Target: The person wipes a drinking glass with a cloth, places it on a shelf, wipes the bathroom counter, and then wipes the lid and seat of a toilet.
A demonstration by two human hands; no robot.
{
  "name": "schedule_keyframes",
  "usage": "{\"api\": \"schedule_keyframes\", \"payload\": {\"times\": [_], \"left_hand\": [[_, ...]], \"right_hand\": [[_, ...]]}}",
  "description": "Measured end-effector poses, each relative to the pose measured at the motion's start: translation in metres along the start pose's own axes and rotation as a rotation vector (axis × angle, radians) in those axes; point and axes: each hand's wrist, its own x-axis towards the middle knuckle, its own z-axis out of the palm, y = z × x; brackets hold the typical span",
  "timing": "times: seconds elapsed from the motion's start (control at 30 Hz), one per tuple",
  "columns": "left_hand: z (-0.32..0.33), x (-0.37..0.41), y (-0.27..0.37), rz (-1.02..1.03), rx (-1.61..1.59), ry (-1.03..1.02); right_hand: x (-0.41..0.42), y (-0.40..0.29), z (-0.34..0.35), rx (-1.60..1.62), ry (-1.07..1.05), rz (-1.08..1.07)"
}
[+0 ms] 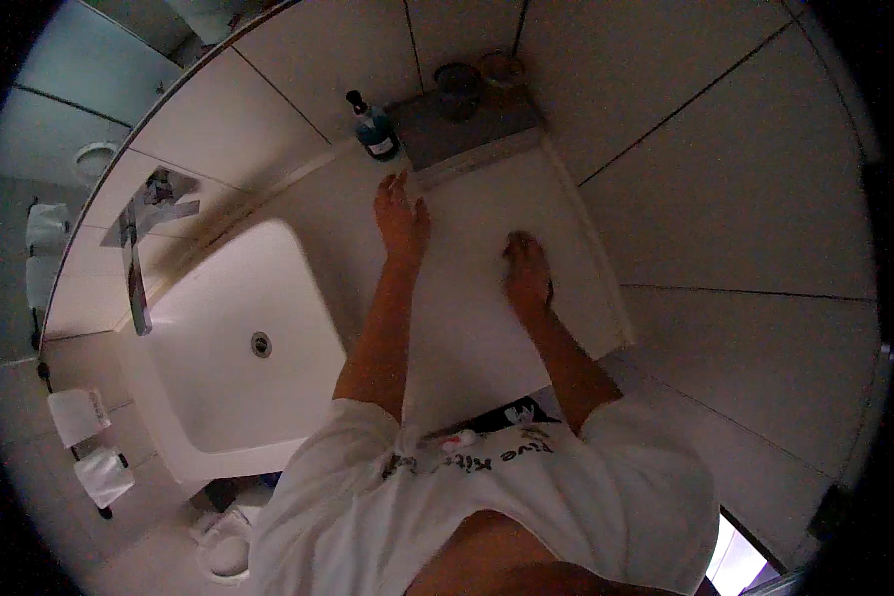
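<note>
My left hand (pixel 402 220) is over the pale countertop (pixel 462 328), its fingers apart and nothing held in it. Just beyond its fingertips stands a pump bottle (pixel 377 135) of dark blue-green liquid, with a black pump head and a light label. My right hand (pixel 527 274) is lower on the counter, further right, with its fingers curled downward. A dark patch shows at its fingertips; whether this is a held object or shadow is too dim to tell.
To the left is a white basin (pixel 223 387) with a drain (pixel 261 344) and a wall-mounted chrome faucet (pixel 135 276). A grey raised ledge (pixel 462 141) at the back carries a dark round container (pixel 458 91) and a brownish one (pixel 502 71). Toilet paper rolls (pixel 79 417) hang at left.
</note>
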Motion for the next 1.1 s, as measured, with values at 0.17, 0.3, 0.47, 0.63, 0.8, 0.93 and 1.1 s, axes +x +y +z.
{"api": "schedule_keyframes", "payload": {"times": [0.17,0.3,0.47,0.63,0.8,0.93,1.1], "left_hand": [[-0.011,0.013,-0.019,0.125,0.309,-0.361],[-0.023,0.028,0.004,-0.025,0.332,-0.794],[-0.032,0.025,0.002,-0.012,0.439,-0.746],[-0.029,0.021,-0.014,0.006,0.387,-0.763],[-0.033,0.017,-0.015,0.1,0.407,-0.711],[-0.033,0.019,-0.021,0.096,0.424,-0.682],[-0.025,0.015,-0.028,0.081,0.4,-0.651]], "right_hand": [[0.141,0.005,-0.069,0.905,0.719,0.388],[0.194,0.032,-0.028,0.58,0.829,0.362],[0.162,-0.07,-0.019,0.454,0.618,0.031],[0.158,-0.081,-0.062,0.304,0.293,-0.22],[0.168,0.026,-0.069,0.484,0.133,0.117],[0.178,0.043,-0.055,0.502,0.595,0.265],[0.165,-0.028,-0.05,0.63,0.656,0.43]]}}
